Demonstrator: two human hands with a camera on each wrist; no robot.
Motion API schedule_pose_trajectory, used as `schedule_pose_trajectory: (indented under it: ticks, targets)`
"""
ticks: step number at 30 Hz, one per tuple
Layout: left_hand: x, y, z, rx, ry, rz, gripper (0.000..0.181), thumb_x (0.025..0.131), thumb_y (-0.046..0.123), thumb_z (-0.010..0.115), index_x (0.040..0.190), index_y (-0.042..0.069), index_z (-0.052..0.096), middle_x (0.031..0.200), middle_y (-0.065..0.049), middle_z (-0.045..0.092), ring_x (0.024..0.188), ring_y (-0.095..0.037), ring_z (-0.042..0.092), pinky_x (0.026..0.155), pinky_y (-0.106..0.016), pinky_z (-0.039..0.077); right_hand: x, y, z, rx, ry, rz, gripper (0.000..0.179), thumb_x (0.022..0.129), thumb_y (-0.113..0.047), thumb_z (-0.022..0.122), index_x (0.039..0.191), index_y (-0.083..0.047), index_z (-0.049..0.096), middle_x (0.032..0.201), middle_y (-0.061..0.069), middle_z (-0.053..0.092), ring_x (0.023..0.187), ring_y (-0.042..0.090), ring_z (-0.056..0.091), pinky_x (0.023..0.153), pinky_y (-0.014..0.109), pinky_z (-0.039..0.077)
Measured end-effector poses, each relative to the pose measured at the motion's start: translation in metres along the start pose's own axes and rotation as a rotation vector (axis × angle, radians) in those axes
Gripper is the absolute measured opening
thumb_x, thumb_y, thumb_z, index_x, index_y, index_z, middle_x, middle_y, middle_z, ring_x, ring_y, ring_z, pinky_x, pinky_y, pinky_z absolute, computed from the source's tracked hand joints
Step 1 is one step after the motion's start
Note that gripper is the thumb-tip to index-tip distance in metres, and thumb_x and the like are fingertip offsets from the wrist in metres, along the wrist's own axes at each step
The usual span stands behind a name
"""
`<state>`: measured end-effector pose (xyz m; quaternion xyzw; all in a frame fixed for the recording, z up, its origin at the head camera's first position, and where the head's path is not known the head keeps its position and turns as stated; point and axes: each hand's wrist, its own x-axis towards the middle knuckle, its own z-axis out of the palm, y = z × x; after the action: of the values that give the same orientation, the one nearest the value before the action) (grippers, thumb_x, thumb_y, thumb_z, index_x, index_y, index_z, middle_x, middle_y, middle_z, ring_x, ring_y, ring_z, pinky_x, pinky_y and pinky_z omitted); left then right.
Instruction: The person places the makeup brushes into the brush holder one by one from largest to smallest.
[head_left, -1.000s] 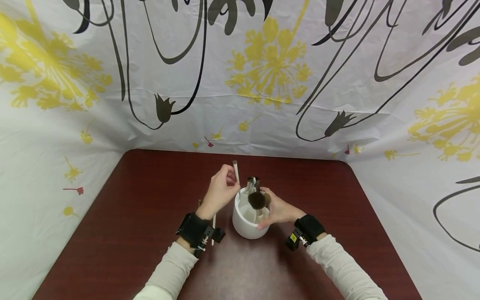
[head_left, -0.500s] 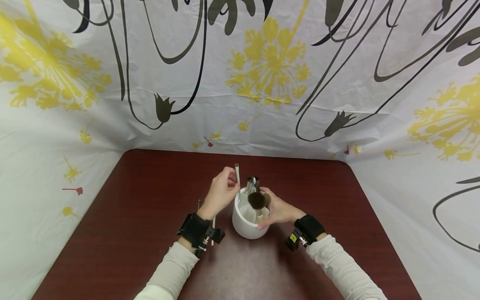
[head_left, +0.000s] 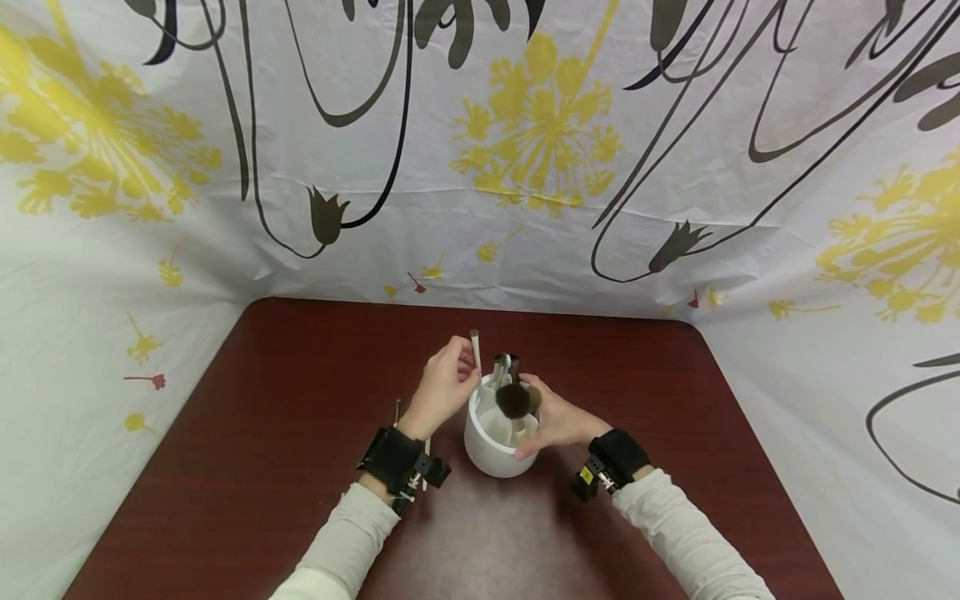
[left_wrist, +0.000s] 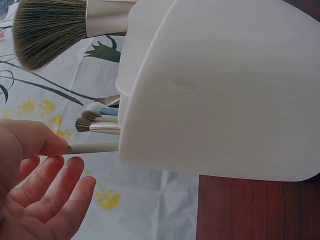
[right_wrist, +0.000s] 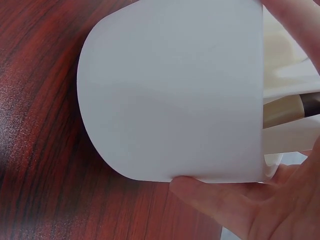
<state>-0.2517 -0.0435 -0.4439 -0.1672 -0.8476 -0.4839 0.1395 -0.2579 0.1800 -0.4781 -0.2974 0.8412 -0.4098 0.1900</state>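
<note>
A white makeup brush holder [head_left: 491,458] with inner dividers stands upright on the table. My left hand [head_left: 444,385] pinches a thin makeup brush [head_left: 476,348] between thumb and index finger, bristles up, at the holder's left rim. In the left wrist view the handle of that thin brush [left_wrist: 95,148] runs behind the holder's rim, so its lower end is hidden. My right hand [head_left: 558,415] grips the holder's right side, its thumb near the front rim. A large fluffy brush [head_left: 513,402] and several smaller brushes [head_left: 500,367] stand inside.
On the dark red wooden table [head_left: 300,467], a thin pale stick-like item [head_left: 426,479] lies partly hidden beneath my left wrist. Another thin tip [head_left: 397,408] shows beside that wrist. Behind the table hangs a white patterned cloth [head_left: 420,167].
The left hand and its thin brush have come down slightly, the brush tip shifting a little right and standing more upright. Holder and right hand stay in place.
</note>
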Motion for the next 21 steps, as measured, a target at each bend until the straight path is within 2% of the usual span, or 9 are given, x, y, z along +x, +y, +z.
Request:
schedule_pose_trajectory:
  ticks: [6,21]
  targets:
    - [-0.0005,-0.0024,0.0015,0.022,-0.016,0.0,0.026,0.078,-0.002,0.062,0.099,0.003,0.05,0.087,-0.009,0.058,0.076,-0.018,0.062,0.067,-0.023,0.051,-0.0002,-0.0002,-0.0005,0.026,-0.008,0.004,0.113,0.057,-0.024,0.086,0.139,-0.002,0.011,0.134,0.018,0.032,0.121,0.027,0.038,0.097,0.045,0.031]
    - [-0.0061,-0.005,0.0054,0.053,-0.049,-0.008,0.026,0.078,0.002,0.063,0.102,0.004,0.052,0.087,-0.007,0.059,0.076,-0.017,0.062,0.067,-0.025,0.051,0.0006,0.001,-0.0014,0.022,-0.019,0.001,0.114,0.056,-0.026,0.086,0.139,-0.004,0.011,0.136,0.015,0.028,0.121,0.025,0.037,0.098,0.044,0.031]
